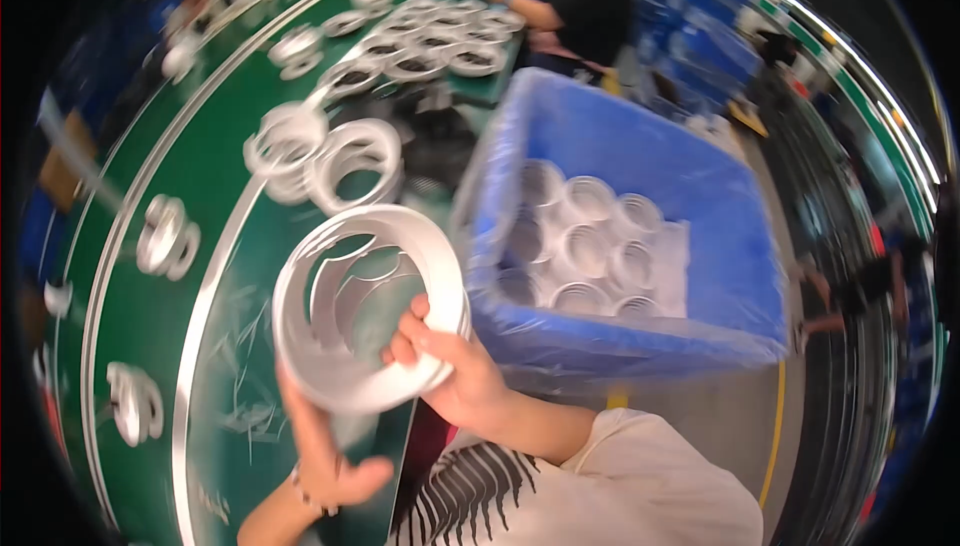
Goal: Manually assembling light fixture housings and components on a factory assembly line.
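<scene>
A wide white ring (452, 256) is held up in front of me, tilted so that its opening faces me. More edges show along its side, so it may be a few rings stacked; I cannot tell. My right hand (462, 376) grips its lower right wall, with the fingers curled over the rim into the opening. At the lower left of the ring, my left hand (330, 461) is open, thumb spread out. Its stretched fingers rise against the ring's outer side, their tips partly hidden. Just beyond stand more white rings (385, 136) in small stacks.
A blue bin (640, 336) lined with clear plastic stands at my right, with several white rings inside. Rows of white parts (430, 46) cover the far end of the green table (235, 346). Loose white parts (165, 236) lie along the left. A person in black (590, 6) works beyond.
</scene>
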Demonstrator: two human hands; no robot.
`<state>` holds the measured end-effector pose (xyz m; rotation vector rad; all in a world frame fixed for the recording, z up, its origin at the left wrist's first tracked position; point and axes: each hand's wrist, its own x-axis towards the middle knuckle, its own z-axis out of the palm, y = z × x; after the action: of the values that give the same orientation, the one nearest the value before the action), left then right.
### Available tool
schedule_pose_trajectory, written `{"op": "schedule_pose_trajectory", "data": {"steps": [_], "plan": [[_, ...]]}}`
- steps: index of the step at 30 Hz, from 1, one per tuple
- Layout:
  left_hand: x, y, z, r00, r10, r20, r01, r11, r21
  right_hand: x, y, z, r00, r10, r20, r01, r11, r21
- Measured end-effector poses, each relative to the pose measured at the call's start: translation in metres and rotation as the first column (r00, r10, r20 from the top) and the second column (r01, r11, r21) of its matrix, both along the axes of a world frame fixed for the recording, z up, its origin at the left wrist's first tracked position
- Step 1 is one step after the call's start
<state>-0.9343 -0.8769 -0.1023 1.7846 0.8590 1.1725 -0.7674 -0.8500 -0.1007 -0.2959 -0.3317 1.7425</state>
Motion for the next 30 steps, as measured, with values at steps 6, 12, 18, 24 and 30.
{"op": "schedule_pose_trajectory", "data": {"steps": [6,12,18,24,30], "plan": [[0.010,0.015,-0.030,0.967,0.178,0.182,-0.079,0.891,-0.448,-0.023,0.006,-0.077,0.995,-0.026,0.100,0.048,0.973,-0.225],[0.046,0.062,-0.068,0.967,0.216,0.133,-0.167,0.937,-0.307,0.003,0.027,-0.093,0.986,0.003,0.164,0.051,0.946,-0.320],[0.074,0.101,-0.077,0.910,0.350,0.220,-0.176,0.809,-0.561,0.021,0.019,-0.070,0.950,0.227,0.214,-0.184,0.962,-0.200],[0.100,0.124,-0.096,0.845,0.524,0.105,-0.503,0.847,-0.175,0.022,-0.034,-0.038,0.875,0.254,0.412,-0.275,0.961,-0.010],[0.121,0.160,-0.119,0.792,0.605,0.081,-0.593,0.794,-0.133,0.071,-0.074,0.006,0.523,0.234,0.820,-0.428,0.904,0.015]]}}
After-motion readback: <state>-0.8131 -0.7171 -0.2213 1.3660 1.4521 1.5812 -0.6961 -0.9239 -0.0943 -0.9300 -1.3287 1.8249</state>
